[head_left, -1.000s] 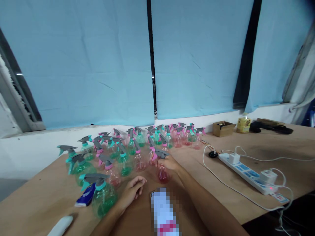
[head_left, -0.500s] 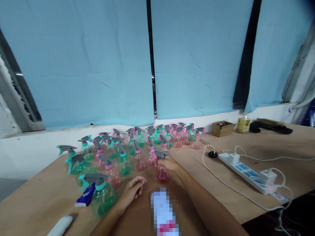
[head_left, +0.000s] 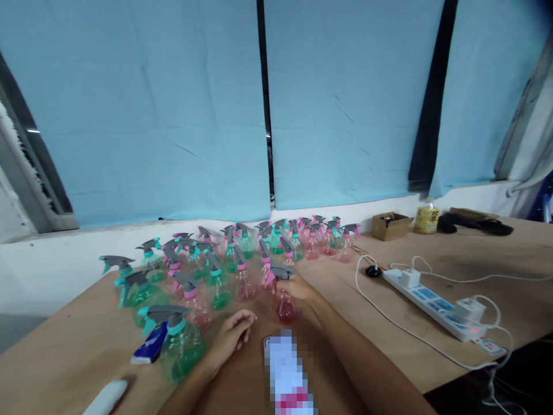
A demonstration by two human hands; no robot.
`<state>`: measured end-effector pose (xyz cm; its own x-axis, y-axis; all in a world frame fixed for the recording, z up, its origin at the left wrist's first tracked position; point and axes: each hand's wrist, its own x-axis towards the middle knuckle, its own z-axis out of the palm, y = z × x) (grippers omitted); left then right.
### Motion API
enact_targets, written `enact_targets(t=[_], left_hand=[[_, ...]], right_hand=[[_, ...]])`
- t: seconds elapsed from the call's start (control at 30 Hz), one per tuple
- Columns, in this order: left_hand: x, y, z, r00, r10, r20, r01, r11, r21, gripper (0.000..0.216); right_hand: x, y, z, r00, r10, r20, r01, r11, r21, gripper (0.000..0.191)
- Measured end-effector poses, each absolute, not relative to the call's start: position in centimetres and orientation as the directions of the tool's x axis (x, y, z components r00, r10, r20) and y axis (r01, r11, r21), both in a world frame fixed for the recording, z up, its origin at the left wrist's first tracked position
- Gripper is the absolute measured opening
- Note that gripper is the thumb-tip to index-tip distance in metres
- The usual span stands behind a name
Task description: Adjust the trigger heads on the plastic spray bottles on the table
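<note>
My right hand point(head_left: 294, 288) is closed around the neck of a pink spray bottle point(head_left: 285, 311) with a grey trigger head. The bottle stands upright, with red liquid low in its round body. My left hand point(head_left: 235, 333) rests on the table to the left of it, holding nothing, with its fingers loosely curled and partly apart. Beside my left forearm is a green spray bottle point(head_left: 179, 351) with a teal collar. A phone point(head_left: 287, 369), its screen blurred out, lies between my forearms. Several more pink and green spray bottles point(head_left: 220, 290) stand behind my hands.
A blue packet point(head_left: 151, 344) and a white rounded object point(head_left: 106, 397) lie at the left. To the right are a power strip point(head_left: 432, 305) with plugs and loose white cables, a small cardboard box point(head_left: 391, 226) and a yellow-labelled bottle point(head_left: 427, 219). Blue curtains point(head_left: 345, 104) hang behind the table.
</note>
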<state>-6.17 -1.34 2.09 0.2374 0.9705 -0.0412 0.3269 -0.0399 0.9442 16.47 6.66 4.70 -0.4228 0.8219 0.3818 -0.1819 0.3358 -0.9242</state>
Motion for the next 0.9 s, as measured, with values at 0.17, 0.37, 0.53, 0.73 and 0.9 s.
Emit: enact_targets(t=[0.17, 0.37, 0.53, 0.73, 0.9], left_hand=[[-6.2, -1.3, 1.9, 0.235, 0.971, -0.039, 0.327, -0.041, 0.944, 0.045], [-6.1, -1.7, 2.6, 0.224, 0.973, -0.049, 0.329, -0.028, 0.944, 0.042], [-6.2, -1.6, 2.3, 0.230, 0.972, -0.052, 0.334, -0.029, 0.942, 0.042], [-6.3, -1.3, 2.1, 0.236, 0.971, -0.043, 0.334, -0.039, 0.942, 0.043], [-6.2, -1.2, 2.1, 0.237, 0.971, -0.039, 0.321, -0.041, 0.946, 0.045]], right_hand=[[16.2, 6.1, 5.1, -0.379, 0.840, 0.387, -0.208, 0.331, -0.921, 0.019], [16.2, 6.0, 5.2, -0.373, 0.843, 0.387, -0.202, 0.333, -0.921, 0.022], [16.4, 6.1, 5.0, -0.403, 0.839, 0.365, -0.162, 0.327, -0.931, 0.019], [16.1, 6.4, 4.4, -0.327, 0.887, 0.327, -0.168, 0.286, -0.943, 0.010], [15.9, 6.2, 4.2, -0.258, 0.911, 0.323, -0.145, 0.294, -0.945, 0.007]])
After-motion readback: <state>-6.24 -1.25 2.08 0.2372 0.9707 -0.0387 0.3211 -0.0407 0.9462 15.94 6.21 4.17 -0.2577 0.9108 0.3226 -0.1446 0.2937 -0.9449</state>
